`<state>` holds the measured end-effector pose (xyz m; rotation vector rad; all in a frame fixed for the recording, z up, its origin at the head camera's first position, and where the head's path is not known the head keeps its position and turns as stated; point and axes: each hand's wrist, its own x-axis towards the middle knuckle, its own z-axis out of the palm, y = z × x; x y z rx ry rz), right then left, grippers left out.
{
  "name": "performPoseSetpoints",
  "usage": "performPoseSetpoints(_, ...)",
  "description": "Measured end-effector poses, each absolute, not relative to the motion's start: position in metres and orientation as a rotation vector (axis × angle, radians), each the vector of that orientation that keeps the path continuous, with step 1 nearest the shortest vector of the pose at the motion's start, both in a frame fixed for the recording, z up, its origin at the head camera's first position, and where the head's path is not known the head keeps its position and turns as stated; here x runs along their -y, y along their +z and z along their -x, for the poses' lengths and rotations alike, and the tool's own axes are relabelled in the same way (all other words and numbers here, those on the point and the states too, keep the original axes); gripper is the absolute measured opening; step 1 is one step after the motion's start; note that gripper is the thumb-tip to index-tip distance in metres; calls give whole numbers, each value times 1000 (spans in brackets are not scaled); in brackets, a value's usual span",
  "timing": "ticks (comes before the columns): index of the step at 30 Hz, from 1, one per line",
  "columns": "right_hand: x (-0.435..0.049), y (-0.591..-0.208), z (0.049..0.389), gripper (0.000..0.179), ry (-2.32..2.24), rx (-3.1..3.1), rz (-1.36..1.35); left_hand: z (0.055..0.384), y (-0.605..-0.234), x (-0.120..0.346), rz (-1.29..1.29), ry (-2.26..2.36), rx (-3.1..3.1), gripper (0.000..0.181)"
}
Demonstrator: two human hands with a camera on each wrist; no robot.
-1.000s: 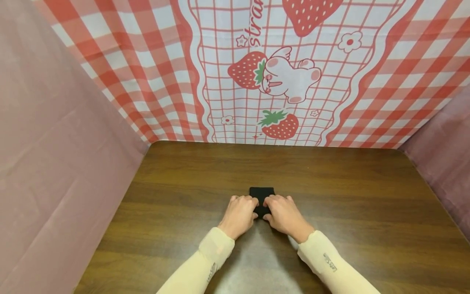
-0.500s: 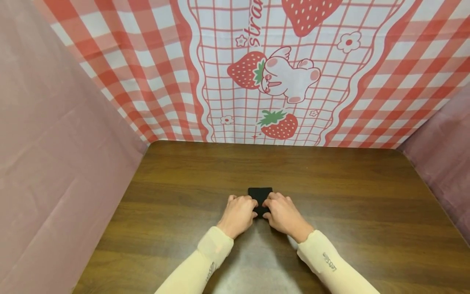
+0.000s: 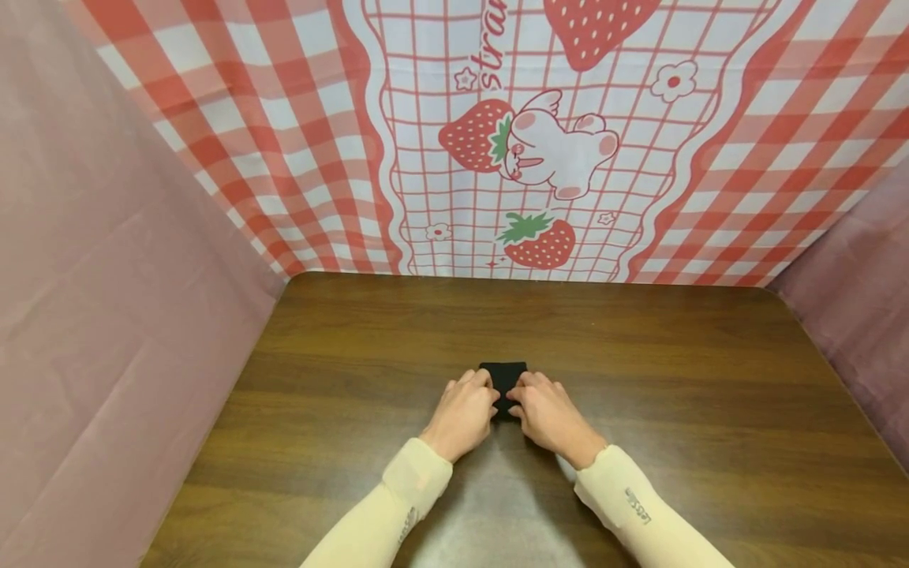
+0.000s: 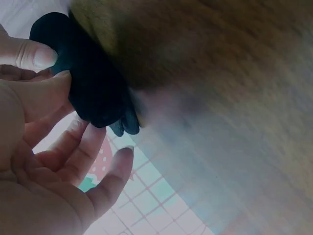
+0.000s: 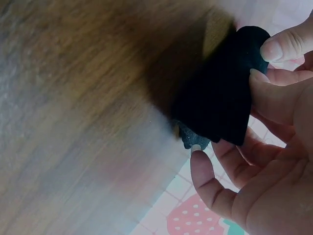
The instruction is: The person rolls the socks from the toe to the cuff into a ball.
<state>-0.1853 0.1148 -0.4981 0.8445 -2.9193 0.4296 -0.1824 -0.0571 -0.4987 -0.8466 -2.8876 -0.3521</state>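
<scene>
A black folded cloth, roughly square from above, lies at the middle of the brown table between both hands. My left hand holds its left side. In the left wrist view the cloth looks thick and rounded, with loose folds at one end and fingertips beneath it. My right hand grips the opposite side. From the right wrist, the cloth appears pinched near its upper corner, and one fingertip touches a greyish fold at its lower end. The hands cover both side edges in the head view.
The wooden table spreads around the hands. Behind it hangs a red-and-white checked curtain with strawberry prints. Pink cloth walls stand on the left and right sides.
My left hand's fingers have shifted a little forward along the cloth's left side, toward its far edge. The right hand and the cloth stay nearly in place.
</scene>
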Motion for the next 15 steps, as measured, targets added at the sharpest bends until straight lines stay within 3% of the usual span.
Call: performPoseSetpoints(15,-115,-503,183,11,480,2877,-813,185,-499,57,828,-383,2844,15)
